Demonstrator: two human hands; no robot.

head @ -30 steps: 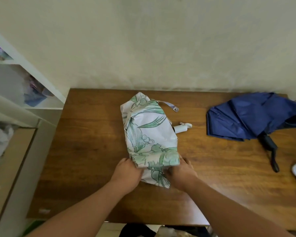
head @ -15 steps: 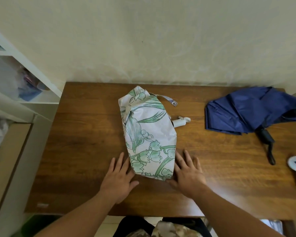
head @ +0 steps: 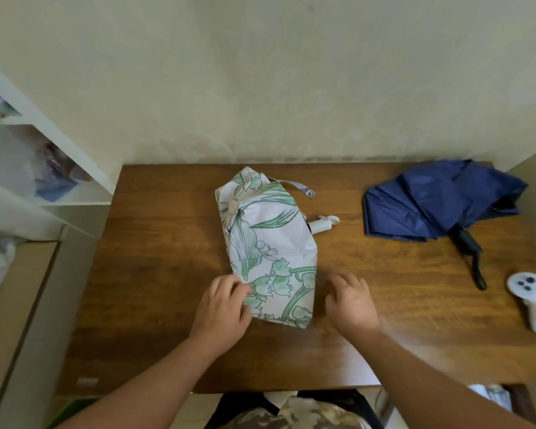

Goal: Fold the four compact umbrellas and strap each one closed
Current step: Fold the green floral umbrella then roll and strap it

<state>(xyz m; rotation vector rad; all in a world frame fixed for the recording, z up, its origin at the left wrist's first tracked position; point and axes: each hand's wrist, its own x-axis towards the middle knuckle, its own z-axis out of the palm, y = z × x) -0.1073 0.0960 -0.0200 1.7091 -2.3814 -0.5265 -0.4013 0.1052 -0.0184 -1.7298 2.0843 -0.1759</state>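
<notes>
A white umbrella with a green floral print [head: 268,243] lies flattened in the middle of the wooden table [head: 155,274]. Its white handle [head: 322,223] sticks out on the right, and its strap [head: 300,188] lies loose at the far end. My left hand [head: 222,308] has its fingers curled on the near left edge of the fabric. Blurred, my right hand [head: 351,300] hovers just right of the umbrella, fingers apart, holding nothing. A dark blue umbrella [head: 437,199] with a black handle [head: 469,252] lies loosely collapsed at the far right.
A white handheld controller [head: 534,300] lies near the table's right edge. White shelves [head: 44,168] with some items stand to the left. A plain wall runs along the back of the table.
Both hands let go of the umbrella's near end and laid it flat. Since then the left hand has come back onto the fabric edge and the right hand has shifted right.
</notes>
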